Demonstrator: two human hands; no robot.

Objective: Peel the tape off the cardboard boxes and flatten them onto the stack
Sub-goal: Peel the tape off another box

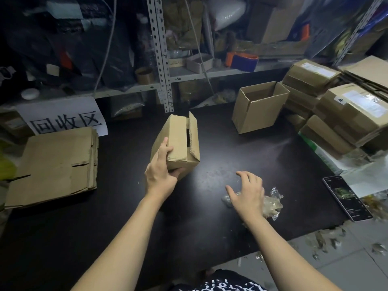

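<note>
My left hand [160, 175] grips the near corner of a small cardboard box [178, 141], thumb on top and fingers underneath, tilting it on the black table [126, 217]. The box's top flaps stand slightly apart, showing a dark slit. My right hand [248, 193] hovers with spread fingers over a crumpled wad of peeled clear tape [270, 204] and holds nothing. A stack of flattened boxes [54, 164] lies at the table's left.
An open empty box [258, 108] stands at the back right, beside a pile of taped boxes [340, 114]. A phone [346, 198] lies at the right edge. A paper sign [65, 118] and metal shelving [161, 59] are behind. Tape scraps litter the floor.
</note>
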